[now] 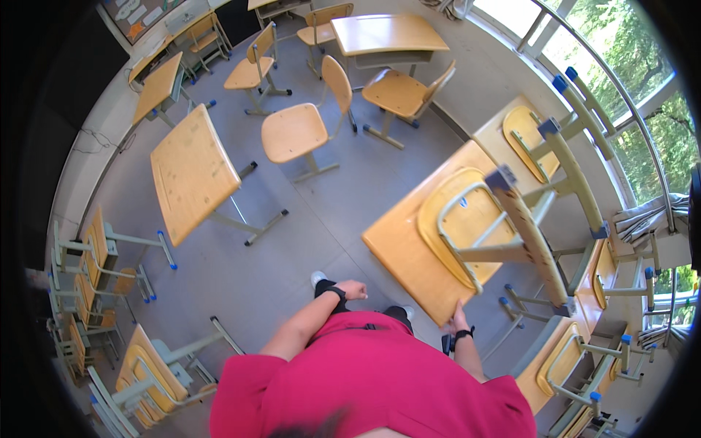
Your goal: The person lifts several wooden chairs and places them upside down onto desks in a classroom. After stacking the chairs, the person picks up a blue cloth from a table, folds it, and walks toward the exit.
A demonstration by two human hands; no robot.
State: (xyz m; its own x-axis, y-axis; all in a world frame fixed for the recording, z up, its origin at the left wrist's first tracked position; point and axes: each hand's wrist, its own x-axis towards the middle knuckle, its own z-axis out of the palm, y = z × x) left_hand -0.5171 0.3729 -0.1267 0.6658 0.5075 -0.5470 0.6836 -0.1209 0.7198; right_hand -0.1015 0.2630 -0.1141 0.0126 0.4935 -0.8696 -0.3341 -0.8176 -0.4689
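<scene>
My right hand (458, 319) grips the near corner of a wooden-topped school desk (394, 241). On that desk an upturned chair (465, 205) rests seat-down, its metal legs pointing up and right. My left hand (351, 289) hangs in front of my body with fingers curled in, and nothing shows in it. A black band circles each wrist.
Ahead stand an upright chair (296, 131), another chair (405, 93) and a desk (389, 34). A tilted-looking desk (191, 169) is at the left. Desks with upturned chairs line the left side (148, 378) and the window side (564, 356).
</scene>
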